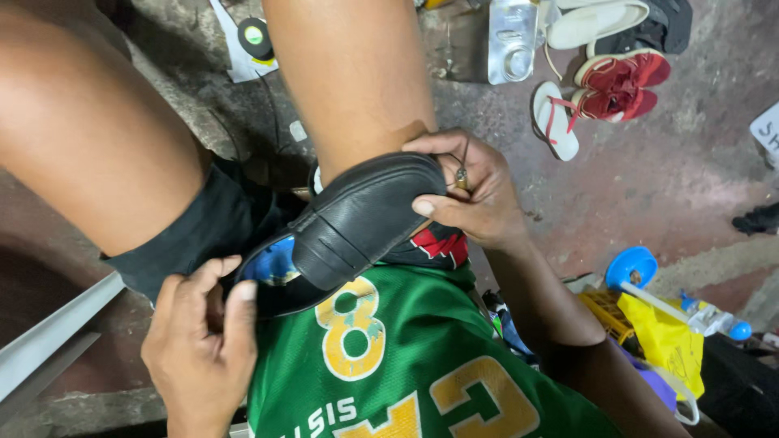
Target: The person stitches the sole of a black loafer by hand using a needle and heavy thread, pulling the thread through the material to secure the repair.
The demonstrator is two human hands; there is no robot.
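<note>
Rough, stained concrete floor [649, 186] spreads out below us, littered with a white flip-flop [556, 122], a pair of red shoes [621, 85] and a clear plastic container [511, 40] up top, plus a yellow bag [665, 341] and a blue-capped bottle [714, 320] off to the right.

We're looking down over a green jersey [389, 365] at a black shoe [357, 223] propped sole-up across our lap, between the bare knees. Our right hand [466, 191] clamps the toe end, thumb on the sole, fingers curled round the far side, and it seems to pinch a thin needle or awl [462, 170] as well (too small to say for sure). Our left hand [203, 341] sits at the heel end, fingers bent and closed loosely on the shoe's edge, thumb pressed beside the blue insole [272, 264].

What could go wrong? That pointed tool lies right by the fingers, so a slip of the grip could jab skin, we'd judge. The shoe rests only on the lap, and a loosened hold at either end could let it twist or slide off.

Right wrist is bent inward, forearm coming up from lower right; left wrist is straight, palm turned toward the heel.
</note>
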